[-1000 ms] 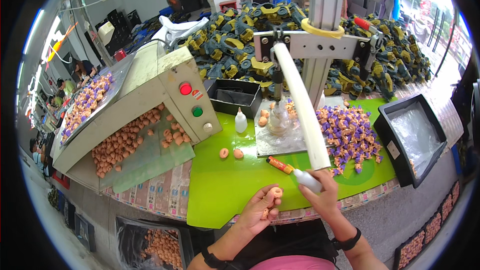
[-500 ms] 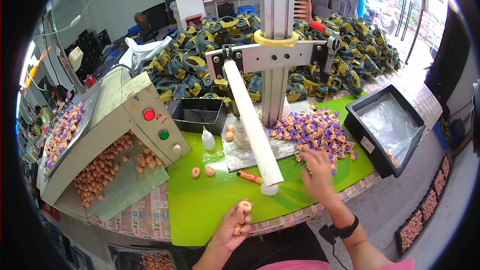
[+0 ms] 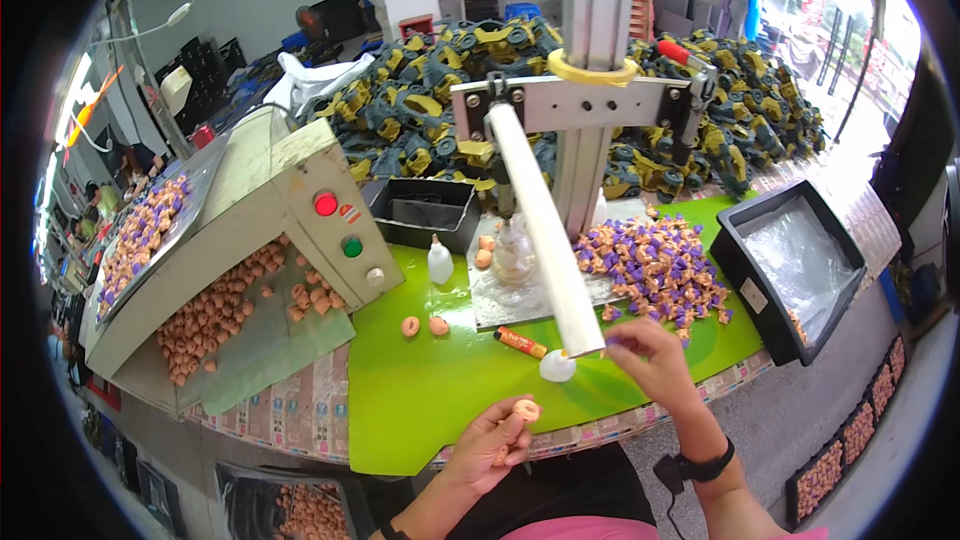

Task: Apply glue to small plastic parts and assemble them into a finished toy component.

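Observation:
My left hand [image 3: 488, 448] holds a small peach-coloured hollow plastic ball [image 3: 526, 410] upright at its fingertips, an opening showing on it. A second such piece [image 3: 501, 455] is tucked under the lower fingers. My right hand [image 3: 655, 365] is closed in a pinch beside the end of the white lever [image 3: 550, 240]; a bit of purple shows at the fingertips, apparently a small purple-and-peach plastic figure part. Behind that hand lies the pile of purple-and-peach parts [image 3: 660, 265]. Near the lever's end are a white squeeze bottle [image 3: 557, 367] and an orange-and-black tube [image 3: 520, 342]. Two peach balls [image 3: 438, 326] rest on the green mat [image 3: 400, 400].
A beige machine [image 3: 325, 160] with red and green buttons stands left, peach balls [image 3: 210, 310] inside. A black tray [image 3: 740, 290] lined with plastic sits right, another black box [image 3: 425, 230] behind. A metal post [image 3: 590, 160] carries the lever before heaped yellow-and-grey toy vehicles [image 3: 420, 120].
My right hand has drawn back from the purple-and-peach pile toward the lever's end, its fingers now pinched together. My left hand still holds its balls. The whole view has shifted slightly.

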`<state>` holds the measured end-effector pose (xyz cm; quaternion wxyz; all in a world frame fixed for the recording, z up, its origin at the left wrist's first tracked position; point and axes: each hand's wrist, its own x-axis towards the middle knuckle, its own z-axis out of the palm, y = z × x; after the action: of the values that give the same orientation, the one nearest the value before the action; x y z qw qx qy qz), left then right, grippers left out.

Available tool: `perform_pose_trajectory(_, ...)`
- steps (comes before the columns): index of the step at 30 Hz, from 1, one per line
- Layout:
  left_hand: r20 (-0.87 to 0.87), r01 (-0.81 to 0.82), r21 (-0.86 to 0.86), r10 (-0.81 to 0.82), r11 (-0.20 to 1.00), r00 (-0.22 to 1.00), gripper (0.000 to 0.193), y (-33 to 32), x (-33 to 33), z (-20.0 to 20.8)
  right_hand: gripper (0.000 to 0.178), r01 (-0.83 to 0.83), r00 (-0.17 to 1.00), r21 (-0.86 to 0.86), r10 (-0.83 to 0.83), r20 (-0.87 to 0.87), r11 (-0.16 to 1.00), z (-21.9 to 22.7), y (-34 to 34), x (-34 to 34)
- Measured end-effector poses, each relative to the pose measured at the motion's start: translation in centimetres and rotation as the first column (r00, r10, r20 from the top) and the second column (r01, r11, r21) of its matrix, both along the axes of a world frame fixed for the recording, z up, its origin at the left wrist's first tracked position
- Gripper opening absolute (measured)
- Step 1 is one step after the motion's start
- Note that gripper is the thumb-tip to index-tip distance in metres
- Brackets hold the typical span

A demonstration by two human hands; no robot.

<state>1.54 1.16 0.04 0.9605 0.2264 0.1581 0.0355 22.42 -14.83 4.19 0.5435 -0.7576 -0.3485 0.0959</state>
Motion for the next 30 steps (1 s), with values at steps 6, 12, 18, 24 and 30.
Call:
perform_pose_trajectory(6, -0.062, 0.044, 0.115, -0.037, 0.992, 0.997, 0.034, -1.3, 0.7, 0.2, 0.019, -0.118, 0.953, 0.103, 0.142, -0.266, 0.988, 0.9, -0.1, -6.3)
perform_pose_trajectory(12, -0.031, 0.024, 0.12, -0.02, 0.992, 0.999, 0.036, -1.7, 0.6, 0.1, 0.019, -0.133, 0.989, 0.087, 0.138, -0.056, 0.987, 0.7, 0.5, -7.2)
perform_pose_trajectory(18, -0.039, 0.013, 0.125, -0.008, 0.992, 0.999, 0.032, -1.9, 0.7, 0.1, 0.015, -0.12, 0.991, 0.103, 0.113, 0.068, 0.987, 0.6, 0.5, -7.6)
perform_pose_trajectory(24, -0.058, -0.006, 0.21, 0.018, 0.978, 0.998, 0.023, -2.1, 0.8, 0.0, 0.015, -0.168, 0.984, 0.083, 0.162, 0.07, 0.982, 0.5, 0.3, -6.9)
perform_pose_trajectory(30, -0.065, -0.006, 0.12, 0.014, 0.993, 0.998, 0.019, -1.4, 0.5, 0.1, 0.009, -0.304, 0.953, -0.002, 0.304, -0.006, 0.953, 2.1, 1.2, -5.6)
